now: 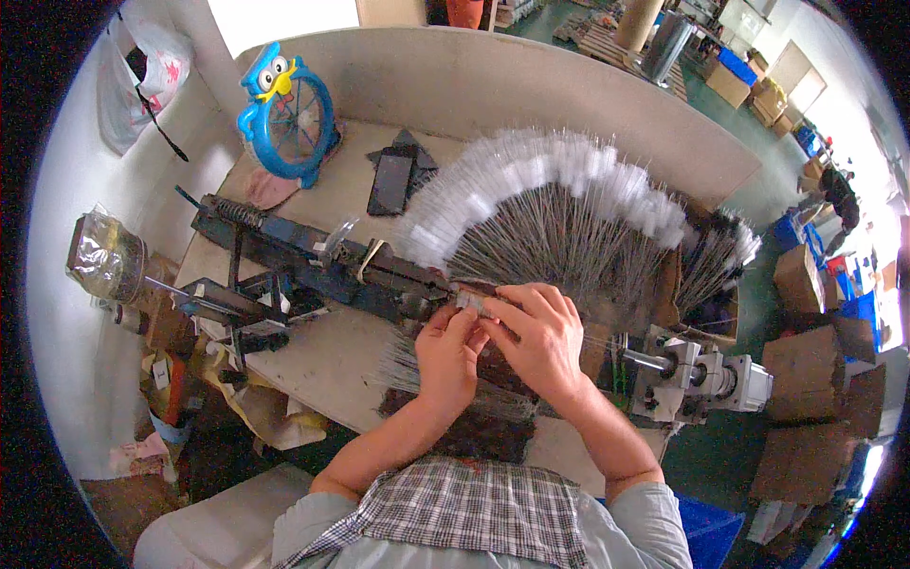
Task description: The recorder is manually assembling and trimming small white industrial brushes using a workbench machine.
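My left hand (447, 356) and my right hand (542, 332) meet at the near end of a long dark metal machine arm (313, 256). Between their pinched fingertips is a small pale piece (469, 301), perhaps a bristle tuft; the fingers partly cover it. Thin wire seems to run from beside my right hand toward a motor-driven spindle (654, 360) on the right. Just beyond my hands, a large fan of wire-stemmed brushes (559, 223) with white bristle heads lies on the table. More fine wires or bristles (403, 360) lie beside my left wrist.
A box (725, 322) with dark and white brushes stands right of the fan. A phone (391, 180) and a blue toy-shaped fan (284, 119) are at the back left. The table's raised back panel (531, 81) curves behind. Cardboard boxes (806, 379) are stacked at right.
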### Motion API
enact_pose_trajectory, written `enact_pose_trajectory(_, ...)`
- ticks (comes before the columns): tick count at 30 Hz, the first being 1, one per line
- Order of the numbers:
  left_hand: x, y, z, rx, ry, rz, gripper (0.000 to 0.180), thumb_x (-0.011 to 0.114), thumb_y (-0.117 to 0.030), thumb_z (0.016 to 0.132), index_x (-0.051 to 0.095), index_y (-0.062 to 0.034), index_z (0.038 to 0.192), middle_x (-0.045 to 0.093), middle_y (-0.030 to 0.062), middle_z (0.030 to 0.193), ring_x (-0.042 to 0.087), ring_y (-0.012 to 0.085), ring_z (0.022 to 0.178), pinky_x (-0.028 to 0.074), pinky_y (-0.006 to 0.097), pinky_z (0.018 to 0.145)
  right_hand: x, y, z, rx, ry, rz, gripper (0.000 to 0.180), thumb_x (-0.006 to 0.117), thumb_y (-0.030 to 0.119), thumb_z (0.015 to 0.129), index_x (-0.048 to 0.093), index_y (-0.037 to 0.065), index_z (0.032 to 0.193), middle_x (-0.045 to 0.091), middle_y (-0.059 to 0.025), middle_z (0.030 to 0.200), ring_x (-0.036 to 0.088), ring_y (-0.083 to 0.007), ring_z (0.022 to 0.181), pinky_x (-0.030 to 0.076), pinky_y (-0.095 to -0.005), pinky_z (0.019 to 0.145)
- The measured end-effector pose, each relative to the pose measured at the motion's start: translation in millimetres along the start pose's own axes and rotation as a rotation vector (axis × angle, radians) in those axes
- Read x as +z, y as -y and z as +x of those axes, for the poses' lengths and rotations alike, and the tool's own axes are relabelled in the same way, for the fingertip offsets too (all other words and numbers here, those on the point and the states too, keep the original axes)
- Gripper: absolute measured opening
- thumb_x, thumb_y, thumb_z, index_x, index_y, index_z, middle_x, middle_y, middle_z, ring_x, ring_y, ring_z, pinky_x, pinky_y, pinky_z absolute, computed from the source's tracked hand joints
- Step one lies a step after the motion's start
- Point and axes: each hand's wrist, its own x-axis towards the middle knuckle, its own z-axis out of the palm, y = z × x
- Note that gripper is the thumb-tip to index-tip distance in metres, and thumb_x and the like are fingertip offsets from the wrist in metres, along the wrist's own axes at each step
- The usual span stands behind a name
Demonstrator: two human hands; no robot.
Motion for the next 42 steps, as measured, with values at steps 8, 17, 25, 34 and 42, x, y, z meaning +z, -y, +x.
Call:
enact_pose_trajectory(8, 7.4, -4.1, -2.0, -0.039, -0.068, -0.04, 0.007, 0.051, -0.011, 0.087, 0.054, -0.0051, 0.085, 0.059, 0.0044, 0.081, 0.059, 0.0144, 0.071, 0.05, 0.027, 0.067, 7.1, 2.3, 6.0, -0.007, -0.059, 0.056, 0.032, 0.073, 0.019, 0.063, 0.066, 0.01, 0.092, 0.063, -0.0014, 0.093, 0.058, -0.0208, 0.086, 0.046, -0.0337, 0.074)
enact_pose_trajectory(17, 11.8, -6.6, 1.7, -0.006, 0.009, 0.007, 0.01, 0.049, -0.01, 0.087, 0.055, -0.0024, 0.086, 0.059, 0.0069, 0.084, 0.059, 0.0174, 0.076, 0.05, 0.029, 0.074, -8.6, 4.1, 8.7, -0.009, -0.063, -0.012, 0.025, 0.068, 0.025, 0.068, 0.065, 0.013, 0.09, 0.062, 0.0015, 0.088, 0.057, -0.0189, 0.086, 0.044, -0.0343, 0.073)
enact_pose_trajectory(25, 0.7, -6.6, -0.7, -0.009, 0.098, -0.13, 0.038, 0.037, -0.035, 0.095, 0.053, -0.0015, 0.105, 0.059, 0.012, 0.1, 0.057, 0.0262, 0.096, 0.044, 0.04, 0.092, -15.8, -9.2, -15.4, 0.024, 0.138, -0.075, 0.011, 0.058, 0.013, 0.071, 0.063, 0.011, 0.081, 0.06, -0.0024, 0.078, 0.055, -0.022, 0.085, 0.042, -0.0365, 0.074)
enact_pose_trajectory(34, -6.3, -5.6, -11.9, -0.067, 0.124, 0.097, 0.053, 0.04, -0.042, 0.093, 0.038, 0.0003, 0.124, 0.045, 0.0136, 0.124, 0.048, 0.0268, 0.112, 0.038, 0.04, 0.098, -44.7, -4.5, -21.7, 0.049, 0.031, 0.05, 0.013, 0.067, 0.019, 0.074, 0.066, 0.01, 0.083, 0.064, -0.0027, 0.077, 0.059, -0.0211, 0.077, 0.046, -0.0347, 0.067)
enact_pose_trajectory(42, -77.1, -51.4, -30.6, -0.073, 0.112, 0.533, 0.029, 0.054, -0.02, 0.088, 0.053, -0.0027, 0.111, 0.057, 0.01, 0.11, 0.054, 0.018, 0.102, 0.046, 0.033, 0.085, 8.1, -29.7, -126.7, 0.26, 0.618, 0.037, 0.017, 0.051, 0.023, 0.083, 0.059, 0.009, 0.088, 0.062, -0.0116, 0.084, 0.063, -0.0324, 0.073, 0.051, -0.0443, 0.058)
